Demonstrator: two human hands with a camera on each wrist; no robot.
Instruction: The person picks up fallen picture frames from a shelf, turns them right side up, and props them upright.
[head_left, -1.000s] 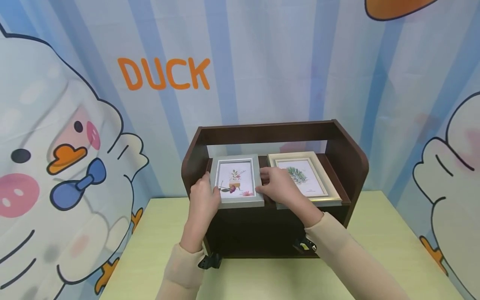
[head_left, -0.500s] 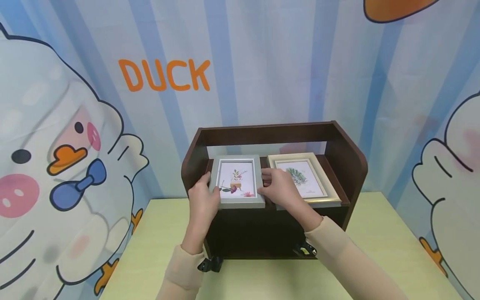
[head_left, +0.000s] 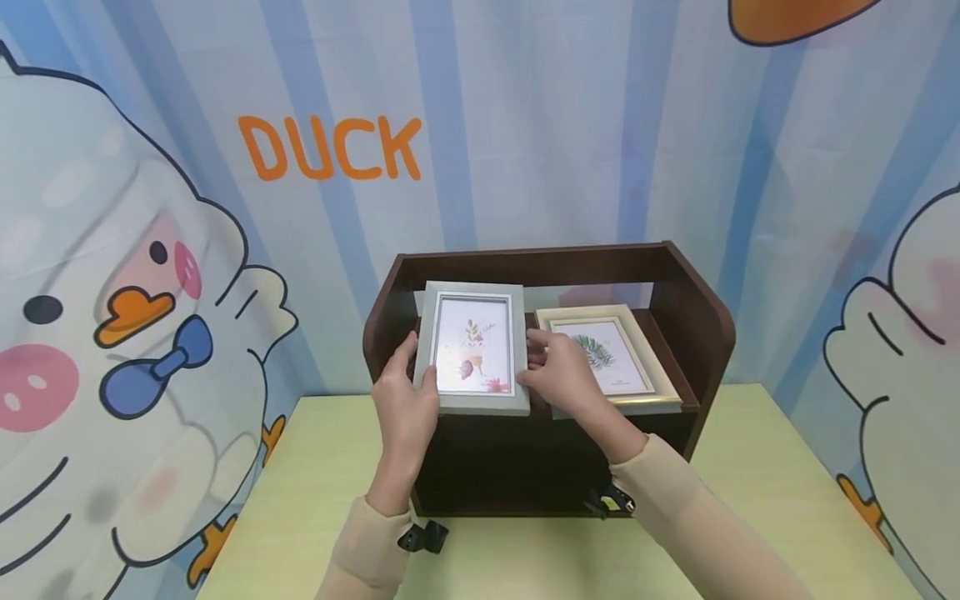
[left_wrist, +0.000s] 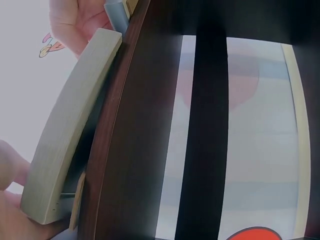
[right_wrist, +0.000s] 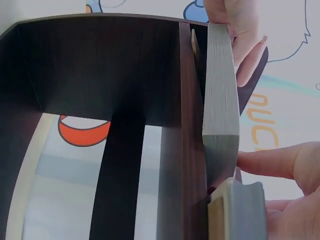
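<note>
A silver-grey picture frame with a plant print is tilted on the upper shelf, its far end raised and its near end low at the shelf's front edge. My left hand grips its left side, thumb on the near face. At the right side, my right hand holds the edge with thumb and curled fingers. Both wrist views show the frame's pale edge tipped up from the brown board, with a thin brown piece sticking out behind it. A cream-gold picture frame with a green leaf print lies just right, partly behind my right hand.
The dark brown shelf unit has raised side panels and a back rail close around both frames. It stands on a pale yellow-green table. Behind hangs a blue-striped duck curtain.
The silver-grey frame was lying flat; its far end has risen, so it leans up toward me. My left hand has shifted slightly with it, while the right has barely moved.
</note>
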